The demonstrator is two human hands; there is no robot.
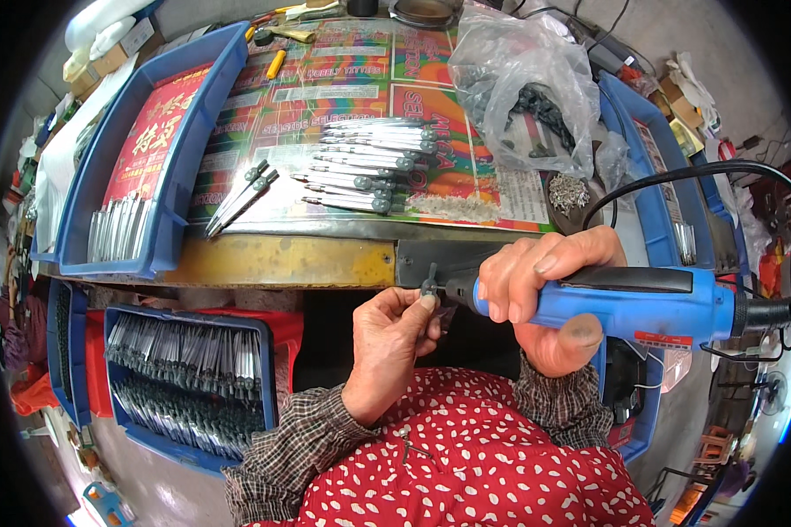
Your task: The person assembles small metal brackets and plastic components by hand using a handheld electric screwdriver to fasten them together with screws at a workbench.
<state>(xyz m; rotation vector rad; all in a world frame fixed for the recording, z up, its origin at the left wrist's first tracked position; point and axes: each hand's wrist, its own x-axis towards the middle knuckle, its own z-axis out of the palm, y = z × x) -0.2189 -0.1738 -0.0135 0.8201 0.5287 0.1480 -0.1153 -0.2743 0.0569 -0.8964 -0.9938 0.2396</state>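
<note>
My right hand (545, 277) is wrapped round a blue electric screwdriver (646, 307), held level with its tip pointing left. Its black cable loops up at the far right. My left hand (382, 338) pinches a small dark grey plastic piece (429, 283) between thumb and fingers, right at the screwdriver's tip, just off the table's front edge. What else those fingers hold is hidden. Beyond them on the table lies a pile of thin silvery rods with dark grey ends (369, 167). A few similar rods (242, 198) rest apart, to its left.
Small metal screws fill a dark dish (569, 193) near the right edge. A clear plastic bag (523, 53) holds dark pieces. Blue trays stand left (163, 220) and right (694, 211). A blue crate (193, 452) of many rods sits below the table (316, 262) at left.
</note>
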